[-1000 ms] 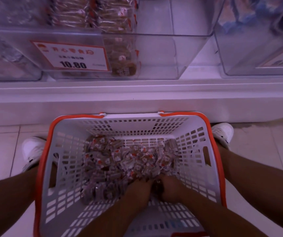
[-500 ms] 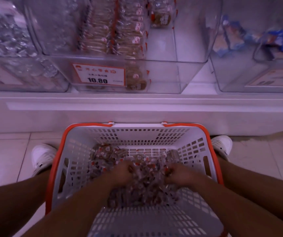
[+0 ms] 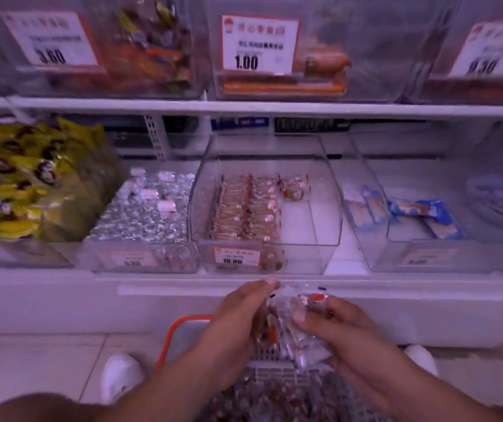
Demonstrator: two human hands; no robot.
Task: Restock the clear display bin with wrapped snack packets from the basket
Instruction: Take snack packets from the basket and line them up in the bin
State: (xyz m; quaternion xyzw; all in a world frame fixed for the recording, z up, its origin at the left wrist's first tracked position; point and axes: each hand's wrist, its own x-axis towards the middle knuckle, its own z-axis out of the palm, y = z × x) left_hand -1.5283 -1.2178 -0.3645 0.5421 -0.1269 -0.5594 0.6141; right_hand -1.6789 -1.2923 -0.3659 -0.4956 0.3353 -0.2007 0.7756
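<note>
Both hands are raised together above the basket [image 3: 169, 339], cupping a loose bundle of wrapped snack packets [image 3: 286, 327] between them. The left hand [image 3: 235, 327] curls around the bundle from its nine o'clock side, thumb up near the shelf edge; the right hand [image 3: 332, 327] closes on it from three o'clock, its thumb pressed across the clear wrappers. The packets are transparent with red and white markings, and brown contents show through.

The basket sits at six o'clock, a white slotted plastic one with an orange rim, and more packets [image 3: 274, 400] of the same sort lie in its bottom beneath the forearms. A white shoe [image 3: 119, 379] stands on the tiled floor at the basket's nine o'clock side, and another [image 3: 420, 357] shows at three o'clock.

Straight ahead at twelve o'clock from the hands, on the lower shelf, stands the clear display bin [image 3: 326, 214]. Two tidy rows of packets [image 3: 244, 208] fill its left half, with a few more at the far end; its right half is bare. A price label [image 3: 236, 257] reading 10.80 is on its front.

At the bin's nine o'clock is a bin of silver-wrapped sweets [image 3: 143, 214], beyond it yellow packets [image 3: 25, 181]. At three o'clock a bin holds blue-and-white wrapped bars [image 3: 420, 211]. The upper shelf carries further bins with price cards, one reading 1.00 [image 3: 259, 45].
</note>
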